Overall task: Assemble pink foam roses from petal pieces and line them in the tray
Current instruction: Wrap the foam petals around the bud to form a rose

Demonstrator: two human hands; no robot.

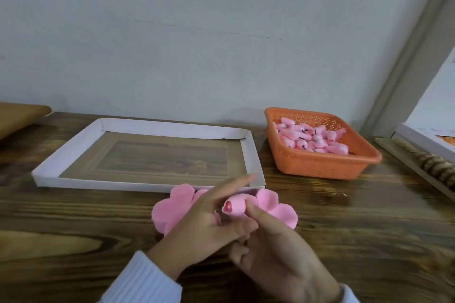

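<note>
Barely begun: tray empty, basket right of it full of buds, fingers of both hands pinching first bud onto petals before tray.

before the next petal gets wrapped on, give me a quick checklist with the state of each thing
1. Rose bud held between both hands: ok, left hand and right hand both pinch it.
2. Petal pieces within reach: ok, they spread out behind the hands on both sides.
3. Tray free to take roses: ok, no roses inside.
4. Orange basket stocked with buds: ok.
5. Bud seated in the centre of the petals: cannot tell, fingers hide it.
</note>
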